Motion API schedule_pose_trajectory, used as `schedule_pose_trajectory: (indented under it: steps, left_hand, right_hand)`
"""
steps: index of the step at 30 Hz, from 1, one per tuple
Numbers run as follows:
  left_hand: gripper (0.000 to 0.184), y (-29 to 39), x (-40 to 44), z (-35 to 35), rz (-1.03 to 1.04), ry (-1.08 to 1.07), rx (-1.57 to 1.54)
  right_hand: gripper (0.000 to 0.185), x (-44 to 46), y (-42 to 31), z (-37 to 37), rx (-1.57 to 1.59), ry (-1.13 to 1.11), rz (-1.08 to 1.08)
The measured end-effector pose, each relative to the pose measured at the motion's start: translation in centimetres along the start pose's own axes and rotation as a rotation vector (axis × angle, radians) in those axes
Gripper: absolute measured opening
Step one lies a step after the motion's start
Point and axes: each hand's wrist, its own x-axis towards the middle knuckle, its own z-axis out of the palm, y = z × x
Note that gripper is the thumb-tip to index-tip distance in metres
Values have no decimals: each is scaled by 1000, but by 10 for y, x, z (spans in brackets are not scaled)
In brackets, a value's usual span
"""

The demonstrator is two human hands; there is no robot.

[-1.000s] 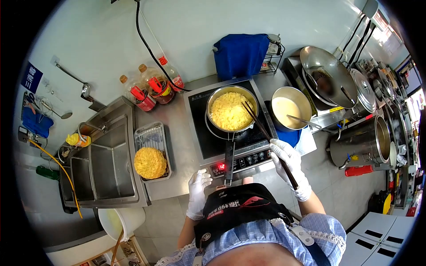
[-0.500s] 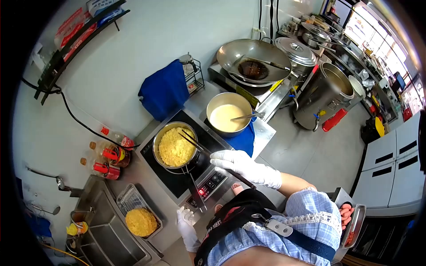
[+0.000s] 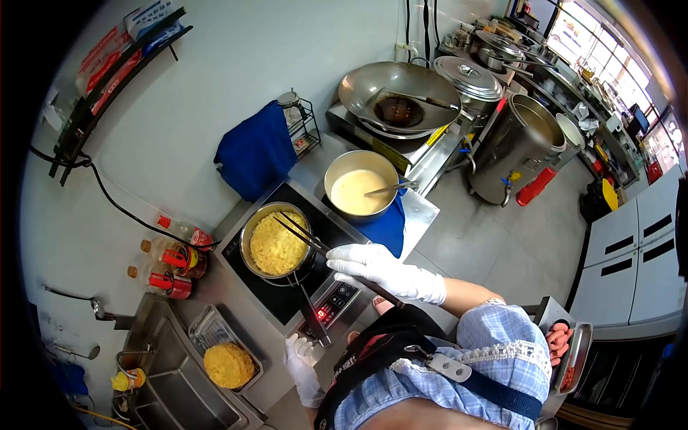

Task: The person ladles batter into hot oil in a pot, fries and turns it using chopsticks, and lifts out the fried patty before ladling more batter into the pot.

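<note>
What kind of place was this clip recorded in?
Most likely a commercial kitchen: a large wok stands near a tall steel vat with a tap, a pan of yellow food sits on an induction cooktop, and a steel sink is beside the counter.

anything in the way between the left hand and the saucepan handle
Nothing visible stands between the left hand and the saucepan handle, whose free end is close by. The chopsticks, held in the right hand, reach over the yellow food, off that path.
</note>
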Motion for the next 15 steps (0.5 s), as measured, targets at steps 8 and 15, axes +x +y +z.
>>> schedule_pose_trajectory:
  steps: [8,15]
  left_hand:
    - [37,0,-1,-1,1,26,9]
    - [36,-6,8,-10,-31,48,-15]
  right_hand:
    - [26,11,-2,8,16,58,-26]
    - [31,8,0,10,87,52,29]
